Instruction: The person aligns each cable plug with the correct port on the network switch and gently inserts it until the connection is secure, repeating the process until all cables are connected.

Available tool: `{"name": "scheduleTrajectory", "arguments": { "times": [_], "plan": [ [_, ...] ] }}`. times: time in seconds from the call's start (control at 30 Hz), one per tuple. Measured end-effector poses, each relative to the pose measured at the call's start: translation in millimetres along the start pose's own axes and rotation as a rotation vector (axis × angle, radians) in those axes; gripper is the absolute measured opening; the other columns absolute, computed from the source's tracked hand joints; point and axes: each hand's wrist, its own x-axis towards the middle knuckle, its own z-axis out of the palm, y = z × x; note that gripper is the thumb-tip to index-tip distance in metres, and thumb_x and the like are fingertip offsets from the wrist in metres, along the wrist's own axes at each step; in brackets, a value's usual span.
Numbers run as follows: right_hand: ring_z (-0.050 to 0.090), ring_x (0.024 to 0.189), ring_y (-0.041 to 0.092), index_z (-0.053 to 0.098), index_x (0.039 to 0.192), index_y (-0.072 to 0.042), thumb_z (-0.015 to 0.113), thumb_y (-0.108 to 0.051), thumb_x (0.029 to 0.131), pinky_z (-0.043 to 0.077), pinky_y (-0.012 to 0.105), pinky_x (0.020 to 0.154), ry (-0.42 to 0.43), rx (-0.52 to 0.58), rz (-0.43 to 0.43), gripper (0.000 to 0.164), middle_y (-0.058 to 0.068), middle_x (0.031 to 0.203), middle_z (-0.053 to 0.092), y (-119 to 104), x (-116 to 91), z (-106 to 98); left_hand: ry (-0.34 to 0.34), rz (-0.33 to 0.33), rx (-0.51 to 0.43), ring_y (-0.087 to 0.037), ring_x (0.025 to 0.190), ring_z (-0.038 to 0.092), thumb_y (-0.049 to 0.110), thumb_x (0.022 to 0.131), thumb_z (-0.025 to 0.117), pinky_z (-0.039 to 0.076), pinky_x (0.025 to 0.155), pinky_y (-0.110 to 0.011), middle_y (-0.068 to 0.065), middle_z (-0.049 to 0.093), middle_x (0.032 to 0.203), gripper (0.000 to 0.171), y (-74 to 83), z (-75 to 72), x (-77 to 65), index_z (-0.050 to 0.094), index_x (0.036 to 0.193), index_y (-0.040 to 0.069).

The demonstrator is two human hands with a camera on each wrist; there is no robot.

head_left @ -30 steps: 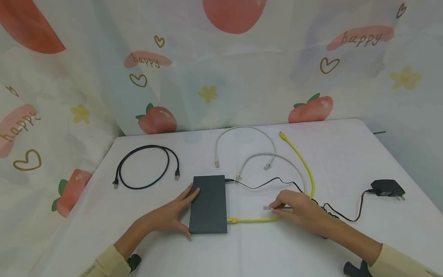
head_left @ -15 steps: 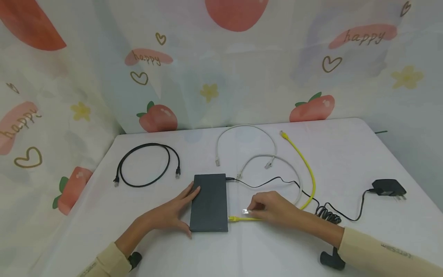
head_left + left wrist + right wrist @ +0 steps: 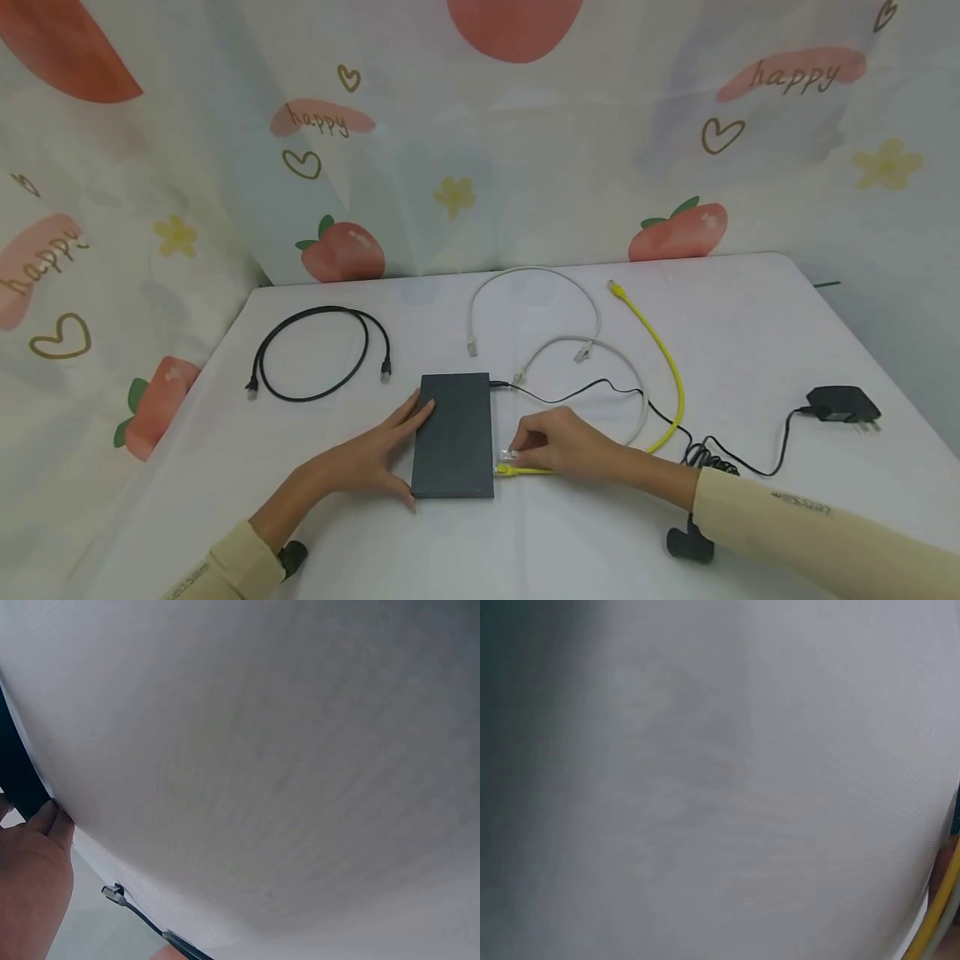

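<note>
My left hand (image 3: 360,458) rests against the left side of a flat dark box (image 3: 453,436), fingers spread over its edge and thumb at its near corner. With thumb and fingertips, my right hand (image 3: 566,446) pinches the clear plug (image 3: 507,456) of a grey-white network cable (image 3: 633,367), right at the box's right side. Just nearer, a yellow network cable (image 3: 671,367) has one plug at the same side, and it passes under the right hand. In the left wrist view, fingers (image 3: 46,817) touch the dark box (image 3: 19,761). The right wrist view shows mostly cloth.
A thin black cord (image 3: 551,401) runs from the box's far right corner through a coil to a power adapter (image 3: 842,404). Behind lies another grey-white cable (image 3: 532,268). A black network cable (image 3: 311,310) lies looped at the left. The table (image 3: 225,400) has a white cloth.
My right hand has moved left with the grey-white cable's plug, from well right of the box up to its side. The left hand has stayed on the box.
</note>
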Motion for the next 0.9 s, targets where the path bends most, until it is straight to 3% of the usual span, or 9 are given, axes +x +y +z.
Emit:
{"name": "scheduleTrajectory", "arguments": {
  "times": [0.5,0.9],
  "plan": [
    [0.061,0.071,0.004,0.071,0.08,-0.016,0.076,-0.008,0.078,0.051,0.024,0.065,-0.055,0.005,0.025,0.01,-0.011,0.078,0.068,-1.5,11.5,-0.5,0.0,0.001,0.006,-0.028,0.141,0.0,0.042,0.06,0.086,0.022,0.107,-0.047,-0.009,-0.013,0.156,0.125,4.8,-3.3,1.6,0.004,0.153,0.02],
    [0.064,0.074,0.005,0.075,0.079,-0.015,0.077,-0.011,0.077,0.05,0.024,0.068,-0.033,0.061,0.09,0.005,-0.013,0.078,0.069,0.9,13.1,5.5,0.001,-0.003,-0.001,-0.031,0.14,0.002,0.047,0.059,0.084,0.024,0.107,-0.047,-0.01,-0.012,0.155,0.126,-2.6,1.4,2.2,0.004,0.153,0.022]
  ]
}}
